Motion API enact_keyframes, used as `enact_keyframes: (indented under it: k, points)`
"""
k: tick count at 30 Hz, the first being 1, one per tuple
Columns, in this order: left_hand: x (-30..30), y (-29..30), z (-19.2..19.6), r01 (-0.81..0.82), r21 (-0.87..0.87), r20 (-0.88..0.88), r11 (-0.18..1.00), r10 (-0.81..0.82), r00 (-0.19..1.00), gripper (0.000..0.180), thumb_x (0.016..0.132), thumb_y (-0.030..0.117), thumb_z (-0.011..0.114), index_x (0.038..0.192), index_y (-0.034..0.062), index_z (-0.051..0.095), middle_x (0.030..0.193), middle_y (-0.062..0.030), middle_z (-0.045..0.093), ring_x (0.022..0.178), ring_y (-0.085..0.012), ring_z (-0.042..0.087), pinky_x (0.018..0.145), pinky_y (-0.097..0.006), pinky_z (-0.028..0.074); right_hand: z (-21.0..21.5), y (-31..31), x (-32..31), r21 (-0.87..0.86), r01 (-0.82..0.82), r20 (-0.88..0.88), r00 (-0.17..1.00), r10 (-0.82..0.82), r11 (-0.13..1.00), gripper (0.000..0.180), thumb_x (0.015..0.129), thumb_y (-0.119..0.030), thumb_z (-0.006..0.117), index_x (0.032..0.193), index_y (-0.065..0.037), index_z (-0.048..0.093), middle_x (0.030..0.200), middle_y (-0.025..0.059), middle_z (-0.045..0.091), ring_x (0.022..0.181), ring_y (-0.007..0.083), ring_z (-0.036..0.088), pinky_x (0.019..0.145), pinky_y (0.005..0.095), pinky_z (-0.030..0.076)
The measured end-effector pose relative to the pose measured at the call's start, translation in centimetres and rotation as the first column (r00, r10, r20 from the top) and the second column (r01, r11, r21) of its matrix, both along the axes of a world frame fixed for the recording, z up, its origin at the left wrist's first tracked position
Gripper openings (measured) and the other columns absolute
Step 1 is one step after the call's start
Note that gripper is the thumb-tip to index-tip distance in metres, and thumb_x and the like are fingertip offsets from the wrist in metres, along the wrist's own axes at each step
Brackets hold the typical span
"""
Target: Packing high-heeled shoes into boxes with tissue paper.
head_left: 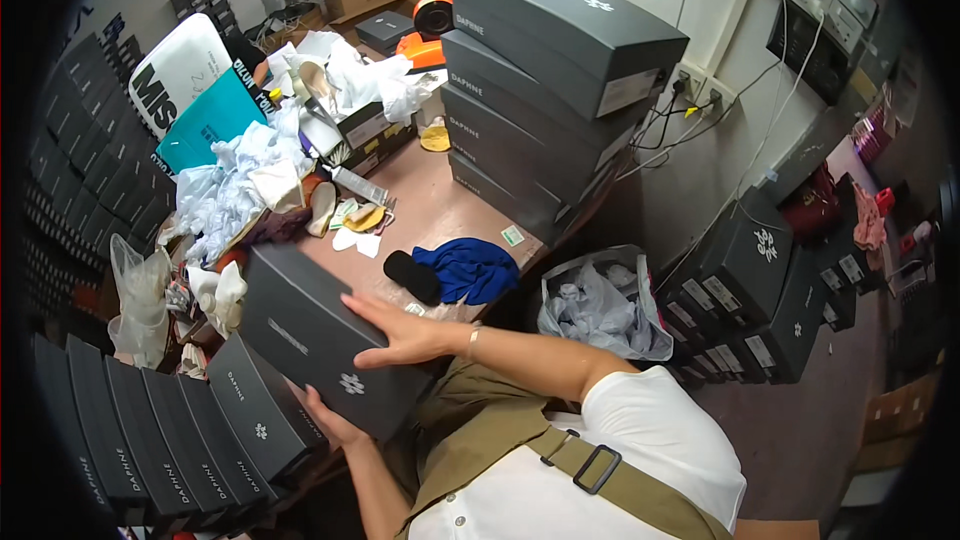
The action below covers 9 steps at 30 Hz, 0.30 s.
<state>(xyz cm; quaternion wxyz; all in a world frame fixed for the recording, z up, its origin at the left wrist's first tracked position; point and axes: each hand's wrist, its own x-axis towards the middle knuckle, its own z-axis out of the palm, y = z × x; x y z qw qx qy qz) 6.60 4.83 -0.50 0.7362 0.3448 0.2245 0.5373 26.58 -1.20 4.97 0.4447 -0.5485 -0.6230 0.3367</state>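
Observation:
Both my hands hold a dark grey shoe box point(300, 325) with its lid on, tilted over the near edge of the table. My right hand point(405, 333) lies flat on the lid, a thin bracelet at the wrist. My left hand point(332, 423) supports the box from underneath at its near corner. Just beyond the box, a blue cloth point(470, 268) and a black shoe insert point(412, 277) lie on the pinkish table point(440, 205).
A tall stack of grey shoe boxes point(545, 80) stands at the table's right. Crumpled white paper point(235, 180), shoes and open boxes clutter the left. A row of boxes point(160, 435) stands on end at lower left. A bag of paper point(600, 305) and more boxes point(740, 290) sit on the floor.

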Motion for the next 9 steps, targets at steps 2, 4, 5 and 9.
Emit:
enact_keyframes:
  k: [2,4,5,9]
  points:
    - [2.4,0.9,7.7,0.250,-0.084,0.097,0.965,-0.241,0.966,0.057,0.096,0.044,0.037,0.136,0.0045,0.042,0.130,-0.0113,0.051,0.119,-0.0240,0.051,0.100,-0.037,0.043,7.3,-4.5,2.9,0.364,-0.085,0.133,0.990,0.038,0.928,0.101,0.075,-0.063,0.065,0.147,-0.004,0.026,0.152,0.0257,0.016,0.141,0.0422,0.017,0.114,0.0450,0.019]
    - [6.2,1.9,14.0,0.342,0.019,0.154,0.940,-0.341,0.928,0.055,0.096,0.045,0.038,0.132,0.0043,0.047,0.125,-0.0093,0.055,0.112,-0.0224,0.056,0.096,-0.036,0.046,13.4,-8.6,4.6,0.564,-0.113,0.462,0.864,-0.199,0.818,0.102,0.073,-0.063,0.069,0.146,-0.004,0.028,0.150,0.0258,0.022,0.140,0.0413,0.021,0.113,0.0480,0.020]
    - [8.4,1.7,17.4,0.393,0.076,0.152,0.916,-0.400,0.904,0.055,0.096,0.046,0.037,0.131,0.0044,0.047,0.124,-0.0087,0.056,0.110,-0.0214,0.057,0.094,-0.035,0.047,15.3,-9.7,6.2,0.652,-0.057,0.463,0.820,-0.337,0.756,0.101,0.073,-0.061,0.070,0.146,-0.005,0.030,0.149,0.0258,0.025,0.140,0.0414,0.023,0.113,0.0492,0.020]
    - [18.2,-1.5,29.0,0.352,0.184,0.004,0.918,-0.359,0.933,0.058,0.094,0.052,0.048,0.128,0.0051,0.052,0.119,-0.0090,0.060,0.109,-0.0207,0.057,0.093,-0.032,0.046,21.8,-12.5,12.6,0.858,-0.006,0.341,0.753,-0.562,0.513,0.094,0.074,-0.056,0.073,0.146,-0.012,0.032,0.145,0.0228,0.035,0.137,0.0423,0.029,0.112,0.0550,0.021]
